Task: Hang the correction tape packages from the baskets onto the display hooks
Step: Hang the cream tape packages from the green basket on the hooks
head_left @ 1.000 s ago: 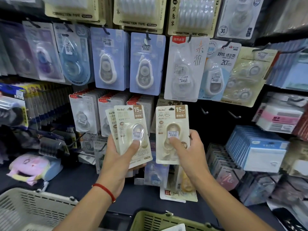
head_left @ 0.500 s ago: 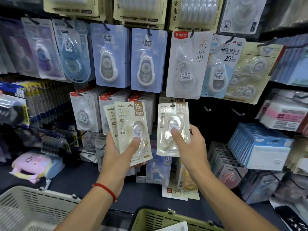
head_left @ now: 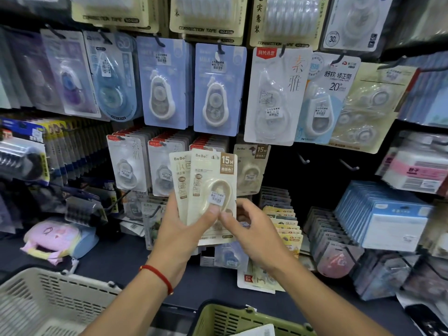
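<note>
My left hand (head_left: 179,238) grips a small stack of beige correction tape packages (head_left: 211,185), thumb pressed on the front blister, held upright before the display. My right hand (head_left: 254,234) is at the stack's lower right corner; its thumb lies on the front package beside my left thumb and its fingers curl at the edge, pinching it. One matching beige package (head_left: 252,168) hangs on a hook just right of the stack. Two bare display hooks (head_left: 304,161) (head_left: 349,166) stick out of the dark panel further right.
Blue, white and purple correction tape cards fill the hooks above and to the left. A whitish basket (head_left: 48,299) sits at bottom left and a green basket (head_left: 242,318) at bottom centre. Blue boxed goods (head_left: 388,219) are stacked on the right.
My right hand lifted one beige package onto the hook, let it go, and came back down-left to the stack in my left hand.
</note>
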A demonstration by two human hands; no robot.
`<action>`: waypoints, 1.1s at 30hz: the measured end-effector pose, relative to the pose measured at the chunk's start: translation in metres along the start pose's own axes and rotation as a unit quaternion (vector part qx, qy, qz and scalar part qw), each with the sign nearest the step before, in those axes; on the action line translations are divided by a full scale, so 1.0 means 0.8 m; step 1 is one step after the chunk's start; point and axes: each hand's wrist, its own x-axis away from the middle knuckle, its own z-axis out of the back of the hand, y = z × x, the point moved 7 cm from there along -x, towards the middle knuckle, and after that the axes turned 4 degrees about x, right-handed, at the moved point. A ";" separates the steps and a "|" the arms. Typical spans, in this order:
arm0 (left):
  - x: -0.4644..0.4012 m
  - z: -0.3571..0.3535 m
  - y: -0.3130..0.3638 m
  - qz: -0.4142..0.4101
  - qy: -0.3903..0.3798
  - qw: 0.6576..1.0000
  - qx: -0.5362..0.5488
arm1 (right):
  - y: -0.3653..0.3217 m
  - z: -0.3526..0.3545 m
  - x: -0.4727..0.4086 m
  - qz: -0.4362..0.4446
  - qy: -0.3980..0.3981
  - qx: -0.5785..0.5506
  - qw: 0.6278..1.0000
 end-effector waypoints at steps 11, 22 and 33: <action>0.001 0.011 0.001 0.038 0.053 0.998 0.015 | 0.013 0.051 0.000 -0.028 0.185 -0.113 0.976; 0.004 0.009 0.005 0.037 0.055 0.998 0.006 | 0.017 0.053 -0.004 -0.033 0.195 -0.157 0.968; 0.003 0.006 0.004 0.024 0.023 0.999 -0.012 | 0.058 0.057 -0.005 -0.125 0.186 0.024 0.974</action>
